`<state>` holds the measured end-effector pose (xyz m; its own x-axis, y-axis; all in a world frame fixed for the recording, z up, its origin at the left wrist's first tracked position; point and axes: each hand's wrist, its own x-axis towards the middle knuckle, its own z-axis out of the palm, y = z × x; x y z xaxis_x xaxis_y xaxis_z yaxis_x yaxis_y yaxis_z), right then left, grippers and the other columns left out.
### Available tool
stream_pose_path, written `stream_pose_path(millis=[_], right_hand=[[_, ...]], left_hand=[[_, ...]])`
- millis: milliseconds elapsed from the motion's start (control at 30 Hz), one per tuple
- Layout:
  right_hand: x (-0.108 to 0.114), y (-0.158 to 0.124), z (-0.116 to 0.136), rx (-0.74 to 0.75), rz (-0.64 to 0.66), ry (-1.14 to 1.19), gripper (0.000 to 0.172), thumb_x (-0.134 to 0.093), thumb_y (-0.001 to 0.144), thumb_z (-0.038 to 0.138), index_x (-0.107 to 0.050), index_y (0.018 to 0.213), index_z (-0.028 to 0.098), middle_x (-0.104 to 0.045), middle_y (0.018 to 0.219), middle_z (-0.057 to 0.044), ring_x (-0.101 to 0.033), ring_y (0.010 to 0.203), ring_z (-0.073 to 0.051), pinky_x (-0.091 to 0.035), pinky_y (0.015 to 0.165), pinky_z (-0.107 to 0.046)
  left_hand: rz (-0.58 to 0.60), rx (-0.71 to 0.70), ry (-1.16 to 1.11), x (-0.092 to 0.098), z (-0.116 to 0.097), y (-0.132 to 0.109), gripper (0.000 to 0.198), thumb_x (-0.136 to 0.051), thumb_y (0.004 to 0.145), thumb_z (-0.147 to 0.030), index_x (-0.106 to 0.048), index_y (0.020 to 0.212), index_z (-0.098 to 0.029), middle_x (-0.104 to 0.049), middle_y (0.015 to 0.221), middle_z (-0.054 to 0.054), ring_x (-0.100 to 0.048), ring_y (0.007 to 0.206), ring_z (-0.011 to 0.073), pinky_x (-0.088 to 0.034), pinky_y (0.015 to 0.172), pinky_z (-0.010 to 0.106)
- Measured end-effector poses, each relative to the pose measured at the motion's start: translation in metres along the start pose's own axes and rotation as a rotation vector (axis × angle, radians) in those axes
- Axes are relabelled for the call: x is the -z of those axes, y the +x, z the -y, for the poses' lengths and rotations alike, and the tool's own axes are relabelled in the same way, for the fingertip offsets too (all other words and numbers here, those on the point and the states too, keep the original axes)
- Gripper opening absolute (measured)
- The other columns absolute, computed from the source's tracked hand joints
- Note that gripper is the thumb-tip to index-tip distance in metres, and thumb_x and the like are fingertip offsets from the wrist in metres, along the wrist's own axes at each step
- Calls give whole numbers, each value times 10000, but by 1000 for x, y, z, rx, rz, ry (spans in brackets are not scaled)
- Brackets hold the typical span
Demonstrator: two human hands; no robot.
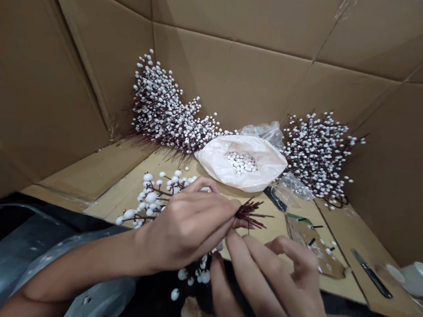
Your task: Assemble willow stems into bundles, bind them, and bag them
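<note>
White-berry spray [151, 197] is being gripped by the left hand [186, 228], clenched round the stems, with the dark cut stem ends [251, 214] sticking out to the right and the berry cluster poking out to the left. The right hand [270, 279] is held loosely open, fingers spread and a bit curled, with its fingertips [234, 243] right by the stem ends, though whether they're actually touching can't really be told from this angle. Loose white berries [189, 275] are scattered just below the hands on a black sheet [152, 302], and a crumpled clear plastic bag [101, 297] is lying by the left forearm [73, 277]. Past the hands, a cardboard floor [126, 185] is spread out, with a torn cardboard piece [314, 253] dotted with short dark stem bits, a black-handled knife [372, 274] and a white bowl [420, 278] off to the right. Further back, a white plastic bag [260, 153] of berries is sitting between two big heaps of berry sprays [160, 106] [320, 154], pushed up against the cardboard box walls [223, 75], so moving room is boxed in back there.
</note>
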<state>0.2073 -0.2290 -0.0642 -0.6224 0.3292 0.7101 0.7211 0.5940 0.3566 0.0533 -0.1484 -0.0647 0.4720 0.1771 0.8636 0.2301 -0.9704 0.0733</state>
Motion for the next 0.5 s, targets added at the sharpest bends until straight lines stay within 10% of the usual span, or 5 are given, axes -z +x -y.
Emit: stream_pose_path(millis=[500], right_hand=[[2, 10, -59, -93, -50, 488, 247, -544, 848, 328, -607, 681, 157, -722, 871, -74, -680, 759, -215, -411, 755, -409]], left_hand=[[75, 196, -261, 18, 28, 24, 166, -746, 740, -139, -701, 899, -126, -761, 769, 24, -713, 659, 140, -572, 600, 193]])
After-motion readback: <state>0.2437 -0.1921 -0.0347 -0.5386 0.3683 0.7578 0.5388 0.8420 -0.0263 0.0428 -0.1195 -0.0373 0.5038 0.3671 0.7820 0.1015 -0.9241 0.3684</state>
